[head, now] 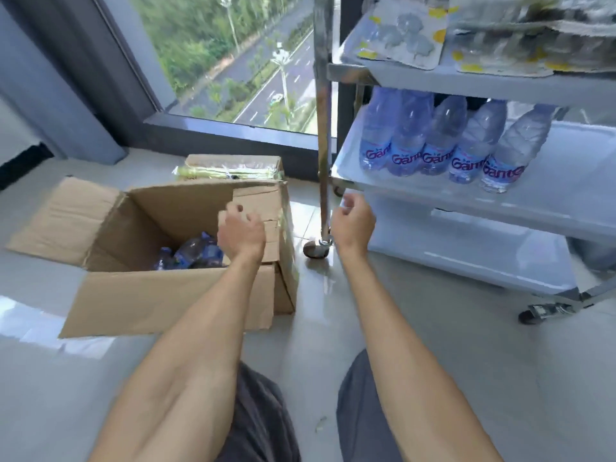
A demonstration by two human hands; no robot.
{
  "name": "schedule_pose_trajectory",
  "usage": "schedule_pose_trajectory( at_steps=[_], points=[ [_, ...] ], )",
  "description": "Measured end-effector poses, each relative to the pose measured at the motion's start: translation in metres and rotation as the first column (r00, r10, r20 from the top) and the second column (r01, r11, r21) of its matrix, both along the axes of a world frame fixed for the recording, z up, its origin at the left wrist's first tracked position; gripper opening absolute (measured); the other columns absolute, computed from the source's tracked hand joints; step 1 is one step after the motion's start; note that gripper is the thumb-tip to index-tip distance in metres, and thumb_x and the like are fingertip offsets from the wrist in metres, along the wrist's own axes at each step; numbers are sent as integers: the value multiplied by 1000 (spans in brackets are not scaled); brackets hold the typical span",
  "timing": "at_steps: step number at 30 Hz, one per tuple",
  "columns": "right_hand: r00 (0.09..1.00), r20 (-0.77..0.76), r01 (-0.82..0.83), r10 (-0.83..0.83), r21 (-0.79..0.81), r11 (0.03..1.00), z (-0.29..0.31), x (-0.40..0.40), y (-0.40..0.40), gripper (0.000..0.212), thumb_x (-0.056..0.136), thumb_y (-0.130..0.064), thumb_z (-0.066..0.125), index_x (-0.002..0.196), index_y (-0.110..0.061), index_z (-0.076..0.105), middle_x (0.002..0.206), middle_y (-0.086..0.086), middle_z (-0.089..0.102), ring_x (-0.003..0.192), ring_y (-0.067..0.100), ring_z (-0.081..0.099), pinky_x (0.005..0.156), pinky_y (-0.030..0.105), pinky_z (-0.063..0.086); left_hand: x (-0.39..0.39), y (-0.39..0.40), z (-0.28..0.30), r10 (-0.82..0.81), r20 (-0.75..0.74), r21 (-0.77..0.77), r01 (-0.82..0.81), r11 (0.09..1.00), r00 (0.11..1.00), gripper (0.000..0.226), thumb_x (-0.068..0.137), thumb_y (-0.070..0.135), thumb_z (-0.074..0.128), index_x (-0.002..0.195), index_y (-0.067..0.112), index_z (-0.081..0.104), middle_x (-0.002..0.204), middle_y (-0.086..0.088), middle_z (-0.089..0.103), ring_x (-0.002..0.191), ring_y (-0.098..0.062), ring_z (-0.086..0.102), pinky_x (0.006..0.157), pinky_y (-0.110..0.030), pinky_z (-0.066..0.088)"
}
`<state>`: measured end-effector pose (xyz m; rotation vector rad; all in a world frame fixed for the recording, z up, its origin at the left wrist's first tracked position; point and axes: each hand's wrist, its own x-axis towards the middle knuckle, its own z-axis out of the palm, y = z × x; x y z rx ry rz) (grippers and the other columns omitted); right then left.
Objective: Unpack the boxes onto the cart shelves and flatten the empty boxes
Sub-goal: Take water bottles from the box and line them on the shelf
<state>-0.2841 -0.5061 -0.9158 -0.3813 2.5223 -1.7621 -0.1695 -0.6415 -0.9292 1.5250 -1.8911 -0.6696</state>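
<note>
Both hands empty, fingers loosely curled: left hand (pixel 240 231) over open box (pixel 173 295), right hand (pixel 354 219) beside cart (pixel 466 208) shelf of bottles (pixel 436 141).

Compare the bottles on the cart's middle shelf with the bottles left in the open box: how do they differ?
The shelf bottles stand upright in a row of five, labels facing out; the box bottles lie jumbled on the bottom of the open box. The shelf bottles show whole; the box bottles are partly hidden behind the left hand. Both are clear plastic with blue labels.

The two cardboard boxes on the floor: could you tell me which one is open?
The nearer, larger box, flaps spread, bottles inside; the smaller box behind it is shut.
</note>
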Motion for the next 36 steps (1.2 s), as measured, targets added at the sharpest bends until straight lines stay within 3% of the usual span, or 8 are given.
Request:
schedule_pose_trajectory(
  at_steps=[3, 8, 13, 16, 21, 28, 31, 36],
  points=[
    [962, 49, -270, 268, 33, 962, 0, 44, -65, 27, 89, -5, 51, 110, -13, 66, 100, 4, 68, 93, 20, 62, 72, 19, 43, 55, -56, -13, 171, 50, 113, -176, 978, 984, 28, 88, 14, 52, 114, 12, 62, 121, -16, 60, 113, -35, 56, 91, -38, 43],
    [740, 330, -639, 586, 72, 766, -25, 105, -184, 40, 86, -3, 47, 119, -10, 67, 121, 11, 66, 113, 25, 59, 96, 28, 46, 130, -136, -37, 299, 141, 197, -323, 926, 944, 30, 85, 10, 56, 113, 10, 66, 122, -17, 64, 117, -34, 57, 93, -35, 44],
    [475, 684, -855, 554, 209, 475, -85, 149, -258, 37, 91, -10, 51, 125, 1, 61, 127, 18, 63, 117, 32, 59, 96, 35, 50, 148, -187, -65, 322, 206, 256, -369, 894, 924, 28, 86, 11, 57, 112, 10, 68, 119, -17, 67, 115, -34, 59, 91, -32, 45],
    [547, 715, -814, 436, 332, 477, -100, 152, -267, 48, 85, -17, 55, 130, 1, 55, 130, 19, 59, 121, 33, 56, 100, 36, 49, 136, -197, -78, 259, 238, 309, -326, 894, 936, 26, 85, 12, 56, 108, 13, 68, 117, -16, 67, 112, -34, 61, 88, -31, 46],
    [724, 563, -626, 399, 294, 722, -74, 128, -266, 46, 90, -19, 52, 131, 0, 45, 142, 24, 38, 127, 38, 44, 101, 34, 38, 106, -201, -91, 192, 238, 384, -274, 882, 952, 28, 87, 15, 59, 114, 12, 69, 125, -16, 64, 118, -34, 59, 94, -32, 46],
    [941, 113, -339, 320, 363, 868, -30, 97, -212, 55, 81, -22, 56, 135, -13, 43, 156, 22, 23, 145, 39, 19, 118, 48, 19, 72, -173, -92, 62, 215, 393, -144, 908, 975, 31, 86, 15, 57, 115, 13, 69, 126, -17, 64, 119, -35, 58, 96, -34, 46],
    [978, 68, -203, 197, 530, 823, -35, 54, -167, 65, 80, -20, 59, 142, -14, 39, 160, 20, 21, 151, 32, 8, 122, 46, 8, 59, -156, -86, 29, 219, 381, -113, 918, 975, 31, 86, 13, 56, 113, 14, 69, 126, -18, 64, 119, -35, 58, 98, -36, 46],
    [965, 78, -246, 250, 596, 764, -42, 42, -156, 81, 76, -18, 70, 148, -21, 32, 161, 16, 20, 151, 30, 10, 118, 46, 14, 43, -135, -81, -40, 234, 392, -57, 918, 971, 34, 85, 15, 56, 117, 16, 67, 127, -15, 63, 118, -34, 58, 95, -35, 47]
  ],
)
